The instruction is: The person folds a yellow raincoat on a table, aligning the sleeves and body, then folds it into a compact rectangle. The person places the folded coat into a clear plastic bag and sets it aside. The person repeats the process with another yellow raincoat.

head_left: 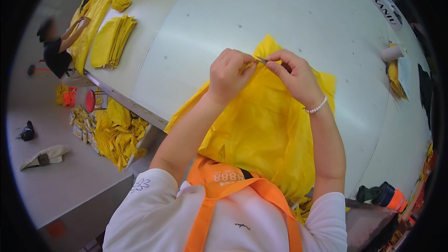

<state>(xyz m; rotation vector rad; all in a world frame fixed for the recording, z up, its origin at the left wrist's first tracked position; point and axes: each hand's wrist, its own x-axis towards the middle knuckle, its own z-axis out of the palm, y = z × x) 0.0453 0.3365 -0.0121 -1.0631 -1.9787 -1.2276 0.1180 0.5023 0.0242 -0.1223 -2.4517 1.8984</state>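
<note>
A thin yellow cloth piece hangs from my hands over the table edge and down onto my lap. My left hand is closed, pinching a gathered edge of the cloth between thumb and fingers. Closed close beside it, my right hand holds a small pointed metal tool that looks like thread snips. Its tip points at the pinched cloth edge by the left fingertips. The rest of the tool is hidden in my right fingers.
Folded yellow cloths lie stacked at the table's left, near a person handling yellow fabric. Yellow garments are heaped below the left edge. A white cone or roll stands at right; an orange-and-dark bundle lies at lower right.
</note>
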